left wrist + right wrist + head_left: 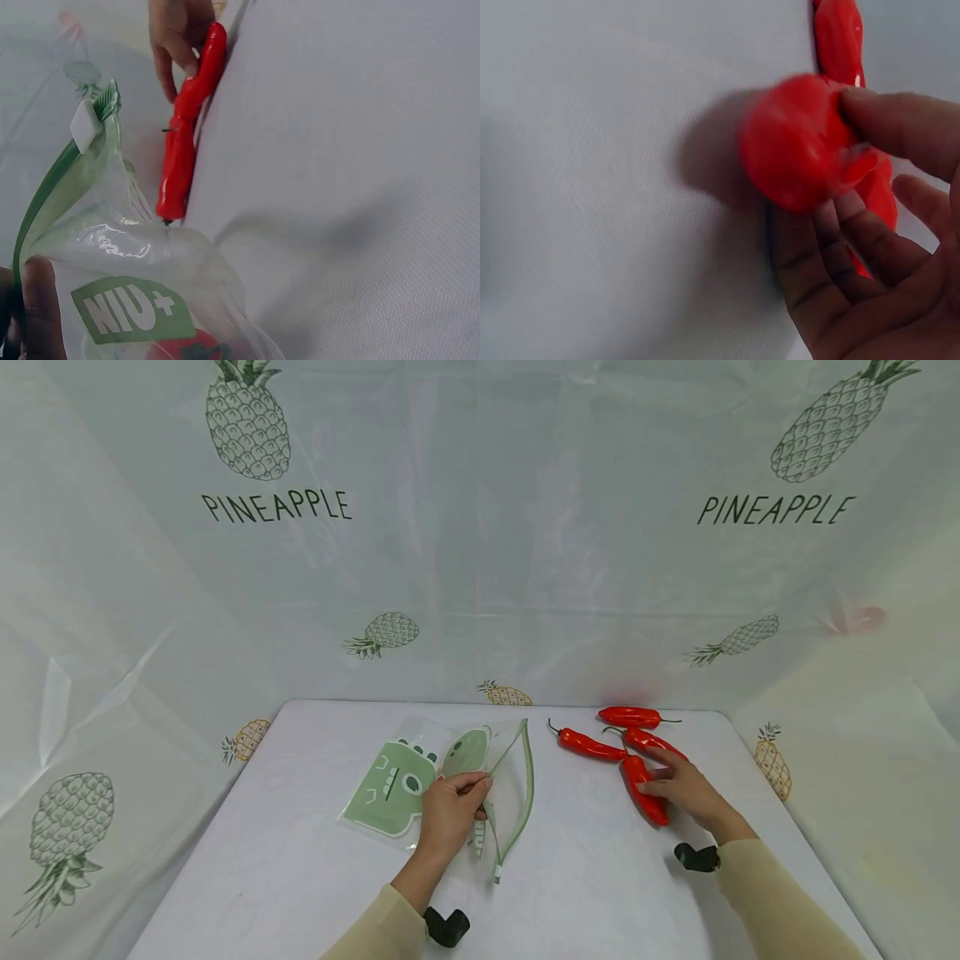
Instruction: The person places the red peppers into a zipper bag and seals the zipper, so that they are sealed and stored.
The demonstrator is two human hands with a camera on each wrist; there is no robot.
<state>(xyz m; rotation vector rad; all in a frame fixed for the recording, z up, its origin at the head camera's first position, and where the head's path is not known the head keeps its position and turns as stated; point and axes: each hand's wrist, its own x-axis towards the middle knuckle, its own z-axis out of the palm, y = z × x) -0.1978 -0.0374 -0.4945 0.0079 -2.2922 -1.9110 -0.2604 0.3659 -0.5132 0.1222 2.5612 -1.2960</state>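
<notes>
My left hand (452,808) pinches the green rim of a clear zip bag (513,802), whose mouth stands apart. In the left wrist view the bag shows a white slider (86,126) and a green "NIU+" label (135,309). My right hand (693,793) grips a red chili pepper (643,793) between thumb and fingers; in the right wrist view that pepper (791,150) looks blurred. Beyond it lie more red chili peppers: one to the left (592,745), one partly behind the hand (648,740) and one farthest back (628,717).
A flat green cartoon-printed bag (386,789) in clear plastic lies under and left of the left hand. White table (262,860) beneath everything; a pineapple-printed sheet (480,543) hangs along its back and sides. Black wrist mounts (447,927) sit at both sleeves.
</notes>
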